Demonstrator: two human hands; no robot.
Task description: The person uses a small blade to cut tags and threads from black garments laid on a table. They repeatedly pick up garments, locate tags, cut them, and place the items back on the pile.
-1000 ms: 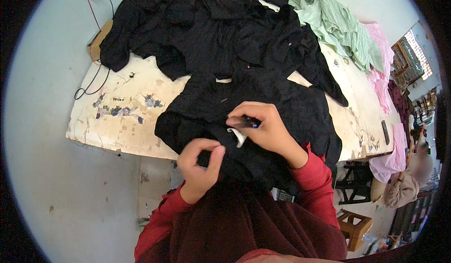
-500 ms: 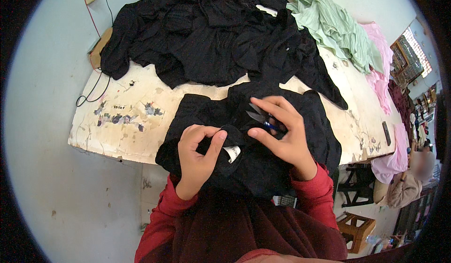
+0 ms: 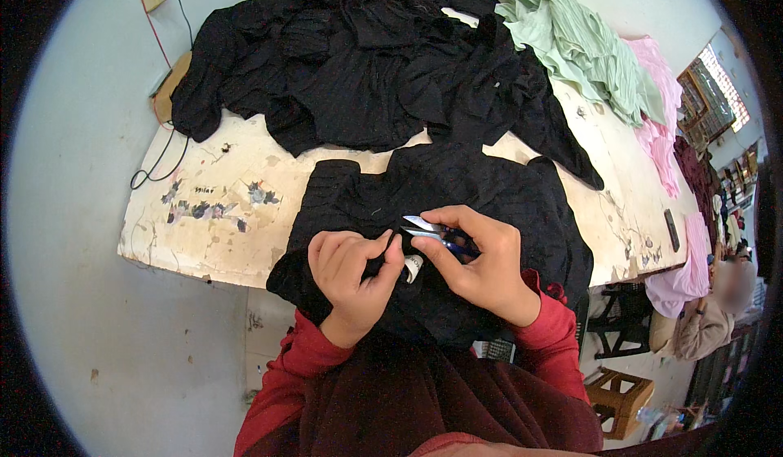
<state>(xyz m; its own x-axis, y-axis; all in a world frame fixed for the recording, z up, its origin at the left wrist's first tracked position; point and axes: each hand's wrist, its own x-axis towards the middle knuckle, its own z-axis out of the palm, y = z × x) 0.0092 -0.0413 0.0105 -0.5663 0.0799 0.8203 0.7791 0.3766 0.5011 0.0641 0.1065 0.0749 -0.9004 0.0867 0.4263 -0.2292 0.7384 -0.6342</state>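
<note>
A black garment (image 3: 506, 212) lies over the near table edge and hangs toward my lap. My left hand (image 3: 352, 273) pinches a fold of it between thumb and fingers. Just right of that pinch a white label (image 3: 413, 268) shows on the cloth, curled. In my right hand (image 3: 485, 265) are thread snips (image 3: 444, 237) with dark blue handles. Their two blades are apart and point left, close to the pinched fold. Whether the blades touch the fabric I cannot tell.
A heap of black garments (image 3: 351, 73) covers the table's far side. Pale green cloth (image 3: 571, 41) and pink cloth (image 3: 652, 130) lie at the right. A dark bar-shaped object (image 3: 670, 230) rests near the right edge. At the far right sits a person (image 3: 705, 326), near a crate (image 3: 620, 396).
The snips have moved left and down, from above the cloth to beside my left fingers. My left hand has shifted slightly right and down, and the label has tilted.
</note>
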